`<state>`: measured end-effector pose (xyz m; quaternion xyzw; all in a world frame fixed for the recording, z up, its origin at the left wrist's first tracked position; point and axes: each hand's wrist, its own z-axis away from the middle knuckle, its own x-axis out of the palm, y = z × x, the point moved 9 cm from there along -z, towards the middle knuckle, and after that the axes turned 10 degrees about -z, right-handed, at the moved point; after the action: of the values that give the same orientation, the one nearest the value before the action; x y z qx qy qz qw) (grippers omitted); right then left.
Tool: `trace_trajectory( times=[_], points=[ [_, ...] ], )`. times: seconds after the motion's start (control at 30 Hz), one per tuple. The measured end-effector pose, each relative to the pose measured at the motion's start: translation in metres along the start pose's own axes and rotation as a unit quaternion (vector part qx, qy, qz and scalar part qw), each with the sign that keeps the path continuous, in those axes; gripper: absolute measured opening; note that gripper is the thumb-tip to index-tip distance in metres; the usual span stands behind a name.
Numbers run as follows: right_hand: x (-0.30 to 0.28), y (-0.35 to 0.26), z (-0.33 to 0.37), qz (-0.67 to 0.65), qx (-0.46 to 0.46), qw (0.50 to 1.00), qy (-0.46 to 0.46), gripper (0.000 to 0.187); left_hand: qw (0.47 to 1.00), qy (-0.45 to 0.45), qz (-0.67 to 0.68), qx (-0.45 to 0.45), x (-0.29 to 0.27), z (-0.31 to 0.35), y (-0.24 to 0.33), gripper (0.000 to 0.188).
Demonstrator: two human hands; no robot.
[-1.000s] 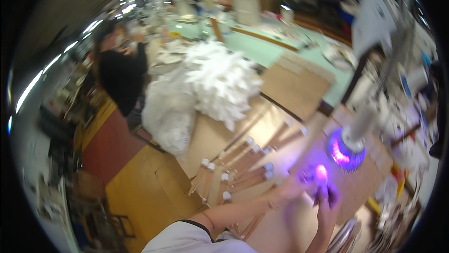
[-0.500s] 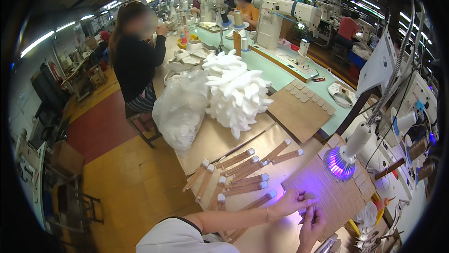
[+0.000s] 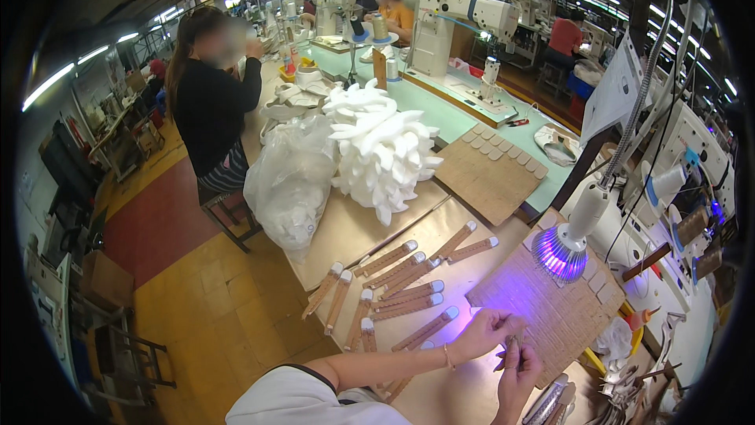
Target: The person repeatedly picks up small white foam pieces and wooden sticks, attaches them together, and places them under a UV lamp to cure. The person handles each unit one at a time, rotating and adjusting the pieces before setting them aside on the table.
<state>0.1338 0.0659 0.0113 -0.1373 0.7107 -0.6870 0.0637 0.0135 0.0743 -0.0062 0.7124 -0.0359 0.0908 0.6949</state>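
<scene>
My left hand (image 3: 486, 334) and my right hand (image 3: 521, 367) meet over the table's front edge, beside a purple-lit lamp (image 3: 560, 250). Fingers of both are pinched together on a small brownish piece (image 3: 513, 341), too covered to tell its kind. Beneath and beyond them lies a corrugated cardboard sheet (image 3: 543, 307) with a few small rounded tabs (image 3: 595, 280) along its far edge. To the left, several brown stitched straps (image 3: 407, 299) with pale rounded ends are spread over the tabletop. More straps or strips (image 3: 548, 400) lie close to my right wrist.
A clear plastic bag (image 3: 289, 185) and a heap of white curved pads (image 3: 383, 154) sit farther back. Behind stand a board with tabs (image 3: 487, 177) and a sewing machine (image 3: 440, 36). A co-worker (image 3: 211, 103) sits at left. Thread spools (image 3: 664, 183) crowd the right.
The whole view has shifted slightly, so the table and lamp appear farther left. Both hands remain together, fingers pinched, with only a small change in their position.
</scene>
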Motion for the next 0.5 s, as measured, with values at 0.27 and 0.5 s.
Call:
trace_trajectory(
  times=[0.27, 0.5],
  points=[
    [0.006, -0.001, 0.006, -0.050, -0.010, 0.998, -0.022, 0.023, 0.999, 0.021, -0.035, 0.001, -0.002, 0.007, 0.002, 0.023],
    [-0.022, 0.025, 0.010, -0.035, -0.025, 0.999, -0.007, 0.020, 0.952, 0.112, -0.217, 0.187, -0.003, 0.039, 0.104, 0.026]
  ],
)
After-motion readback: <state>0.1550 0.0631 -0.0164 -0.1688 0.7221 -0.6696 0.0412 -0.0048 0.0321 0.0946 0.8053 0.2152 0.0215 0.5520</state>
